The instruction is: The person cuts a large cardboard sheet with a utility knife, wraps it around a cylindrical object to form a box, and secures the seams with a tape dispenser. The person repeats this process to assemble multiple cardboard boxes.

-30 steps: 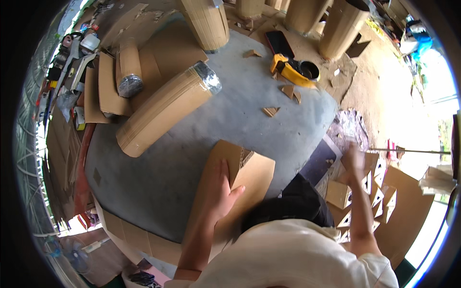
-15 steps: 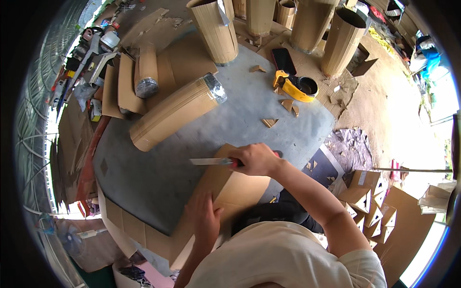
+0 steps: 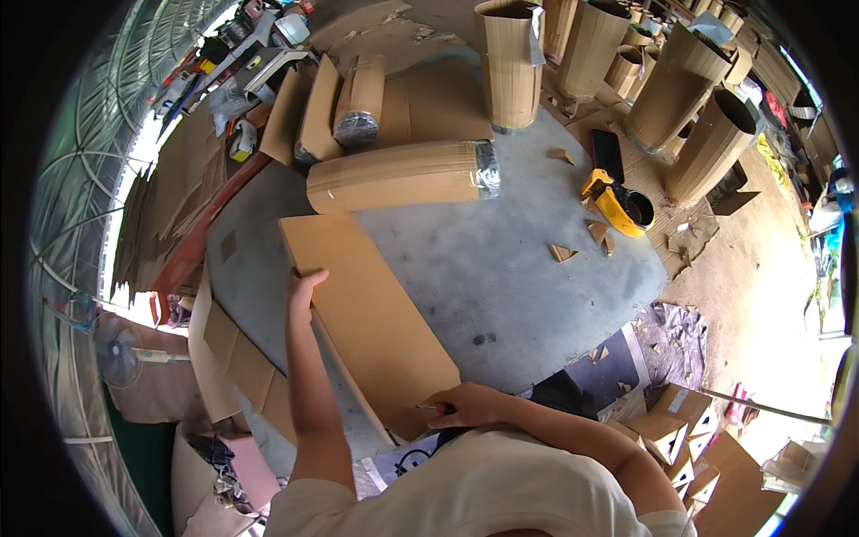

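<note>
A long brown piece of cardboard (image 3: 376, 304) lies slanting across the near part of the grey tabletop (image 3: 501, 295), its lower end close to my body. My left hand (image 3: 306, 288) grips its left edge near the far end, thumb over the top face and fingers hidden behind the edge. At the near right corner, my right hand (image 3: 472, 404) is closed around a utility knife (image 3: 442, 408) with a red and black handle. The knife's blade points left over the cardboard and shows only as a thin line.
Beyond the cardboard lies a cardboard tube (image 3: 403, 176) with a taped end. Upright tubes (image 3: 508, 72) stand along the far side. A yellow tape dispenser (image 3: 619, 208), a black phone (image 3: 607, 156) and cardboard scraps (image 3: 563, 253) lie to the right. Small boxes (image 3: 667, 421) are stacked at lower right.
The cardboard has turned, its far end swinging left. My left hand has moved up along its left edge; my right hand has come down towards my body with the knife. The view has shifted.
</note>
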`<state>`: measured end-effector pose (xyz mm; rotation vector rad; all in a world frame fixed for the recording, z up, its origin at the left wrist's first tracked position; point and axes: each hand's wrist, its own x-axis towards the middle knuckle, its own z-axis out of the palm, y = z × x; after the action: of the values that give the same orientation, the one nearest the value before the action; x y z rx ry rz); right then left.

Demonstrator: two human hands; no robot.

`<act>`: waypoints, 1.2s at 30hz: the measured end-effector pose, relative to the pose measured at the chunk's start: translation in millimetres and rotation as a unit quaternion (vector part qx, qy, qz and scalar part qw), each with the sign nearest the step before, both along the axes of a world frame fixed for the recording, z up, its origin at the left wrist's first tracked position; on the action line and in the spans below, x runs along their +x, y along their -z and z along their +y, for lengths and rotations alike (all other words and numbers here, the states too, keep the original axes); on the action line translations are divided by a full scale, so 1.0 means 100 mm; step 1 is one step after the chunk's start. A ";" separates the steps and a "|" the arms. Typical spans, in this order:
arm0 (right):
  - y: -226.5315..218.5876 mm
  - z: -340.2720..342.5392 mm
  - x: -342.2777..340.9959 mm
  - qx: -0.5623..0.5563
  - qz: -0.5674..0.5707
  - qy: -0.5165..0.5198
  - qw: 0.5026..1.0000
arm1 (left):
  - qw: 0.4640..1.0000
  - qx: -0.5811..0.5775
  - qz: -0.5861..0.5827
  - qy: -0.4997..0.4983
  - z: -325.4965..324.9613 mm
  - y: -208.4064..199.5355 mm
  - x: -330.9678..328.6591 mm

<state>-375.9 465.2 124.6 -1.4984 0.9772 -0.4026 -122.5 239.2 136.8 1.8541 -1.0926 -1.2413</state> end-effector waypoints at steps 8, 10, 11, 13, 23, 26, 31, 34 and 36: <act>-0.31 -0.09 -0.68 0.022 0.081 0.303 0.949 | 0.939 -0.017 0.011 0.343 0.98 0.17 0.16; -0.40 -0.01 -0.69 -0.002 0.145 0.329 0.933 | 0.910 -0.081 -0.041 0.404 1.50 0.21 -0.06; -0.42 0.03 -0.64 -0.032 0.174 0.330 0.927 | 0.881 -0.072 -0.117 0.453 1.63 0.08 -0.29; -0.52 0.11 -0.52 -0.068 0.202 0.335 0.918 | 0.812 -0.097 -0.242 0.522 1.71 -0.14 -0.84; -0.41 0.12 -0.04 -0.146 0.355 0.305 0.872 | 0.792 -0.070 -0.306 0.523 1.65 -0.13 -1.15; -0.38 0.12 0.04 -0.134 0.371 0.303 0.868 | 0.791 -0.051 -0.307 0.526 1.64 -0.14 -1.16; -0.28 0.12 0.09 -0.149 0.406 0.305 0.848 | 0.803 -0.069 -0.300 0.511 1.65 -0.14 -1.15; -0.23 0.12 0.04 -0.172 0.400 0.321 0.841 | 0.805 -0.097 -0.301 0.502 1.66 -0.12 -1.15; -0.17 0.14 -0.01 -0.177 0.401 0.324 0.839 | 0.796 -0.120 -0.316 0.502 1.67 -0.09 -1.14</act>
<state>-376.6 479.5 141.5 -1.6614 2.2103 -0.4495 -236.4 406.2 145.4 1.4825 -2.7005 -0.8488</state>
